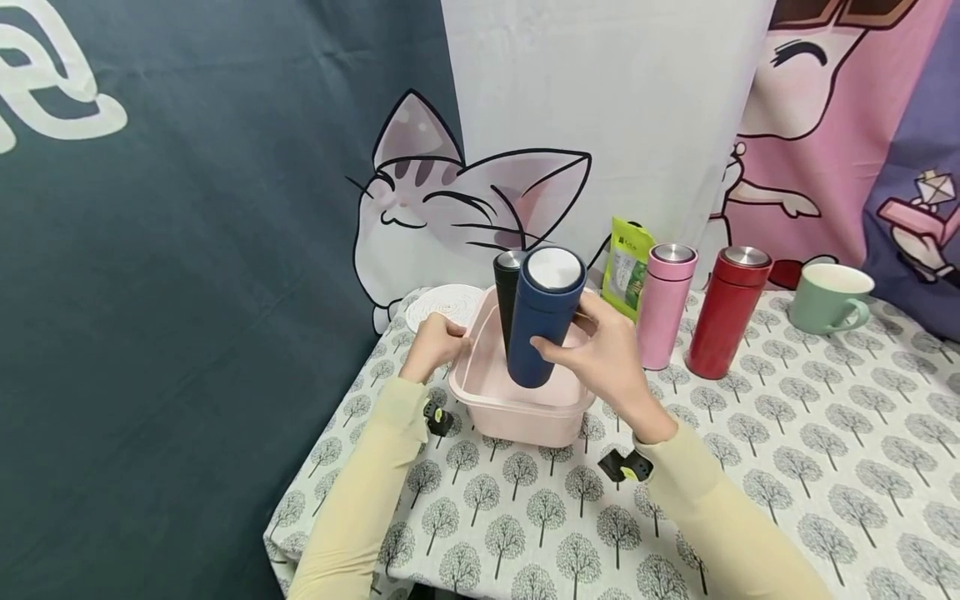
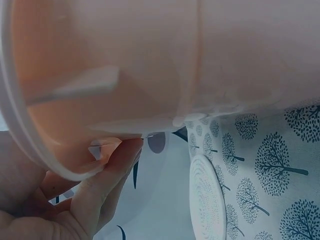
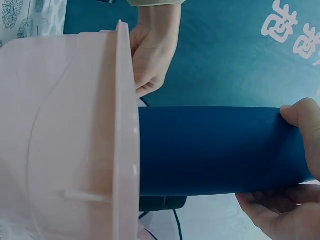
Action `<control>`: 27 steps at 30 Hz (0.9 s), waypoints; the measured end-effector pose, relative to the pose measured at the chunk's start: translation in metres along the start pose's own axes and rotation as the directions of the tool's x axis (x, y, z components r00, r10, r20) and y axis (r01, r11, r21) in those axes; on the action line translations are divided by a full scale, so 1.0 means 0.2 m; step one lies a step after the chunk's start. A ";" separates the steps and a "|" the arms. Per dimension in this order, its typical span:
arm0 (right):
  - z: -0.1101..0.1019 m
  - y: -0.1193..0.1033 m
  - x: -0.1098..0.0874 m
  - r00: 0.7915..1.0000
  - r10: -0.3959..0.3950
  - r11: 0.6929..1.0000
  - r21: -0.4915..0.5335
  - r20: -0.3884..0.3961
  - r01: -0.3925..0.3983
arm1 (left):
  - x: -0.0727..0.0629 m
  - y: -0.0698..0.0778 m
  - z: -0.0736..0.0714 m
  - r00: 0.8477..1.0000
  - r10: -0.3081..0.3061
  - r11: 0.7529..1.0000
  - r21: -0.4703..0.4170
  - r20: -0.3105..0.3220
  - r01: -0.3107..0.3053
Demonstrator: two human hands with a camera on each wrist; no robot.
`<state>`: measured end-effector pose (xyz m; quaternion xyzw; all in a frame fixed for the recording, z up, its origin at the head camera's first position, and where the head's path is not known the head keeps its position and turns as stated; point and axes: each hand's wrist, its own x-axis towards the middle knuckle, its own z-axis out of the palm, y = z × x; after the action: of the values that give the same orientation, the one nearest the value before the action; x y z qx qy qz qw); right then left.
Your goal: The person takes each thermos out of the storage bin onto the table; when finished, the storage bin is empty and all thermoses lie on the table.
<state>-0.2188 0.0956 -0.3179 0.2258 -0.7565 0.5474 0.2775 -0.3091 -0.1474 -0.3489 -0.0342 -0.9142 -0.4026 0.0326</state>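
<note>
The right hand grips the blue bottle, long axis nearly upright, at the mouth of the pink basin, whose left side the left hand holds.

Dark curtain: white characters, ten o'clock, cropped, unreadable.
Green packet: print, three o'clock, too small to read.

Bright, even light surrounds us, whitening the blue flask's lid; both wrist views look dimmer, bluish, the tub hazy.
</note>
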 end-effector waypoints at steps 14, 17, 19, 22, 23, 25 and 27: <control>-0.13 -0.05 -0.06 0.984 -0.130 0.988 0.070 -0.121 0.139 | 0.00 -0.01 0.00 1.000 -0.001 1.000 -0.002 -0.011 0.001; -0.15 -0.07 -0.07 0.977 -0.158 0.982 0.085 -0.141 0.171 | -0.01 0.00 0.00 1.000 -0.011 1.000 0.002 -0.008 0.011; -0.18 -0.08 -0.08 0.973 -0.174 0.978 0.092 -0.154 0.189 | -0.01 0.00 0.01 1.000 -0.016 1.000 0.003 -0.007 0.016; -0.21 -0.09 -0.08 0.965 -0.195 0.972 0.097 -0.173 0.214 | -0.01 0.01 0.01 1.000 -0.019 1.000 0.009 -0.008 0.019; -0.22 -0.09 -0.09 0.964 -0.198 0.971 0.097 -0.178 0.217 | -0.01 0.01 0.01 1.000 -0.016 1.000 0.016 -0.009 0.016; -0.24 -0.09 -0.09 0.962 -0.199 0.972 0.089 -0.187 0.218 | 0.00 0.01 0.01 1.000 -0.015 1.000 0.021 -0.010 0.015; -0.26 -0.08 -0.10 0.962 -0.193 0.974 0.083 -0.194 0.212 | 0.00 0.01 0.01 1.000 -0.013 1.000 0.028 -0.012 0.013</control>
<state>-0.1839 0.1418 -0.3068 0.2641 -0.6714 0.5728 0.3889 -0.3091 -0.1454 -0.3489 -0.0253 -0.9196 -0.3903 0.0358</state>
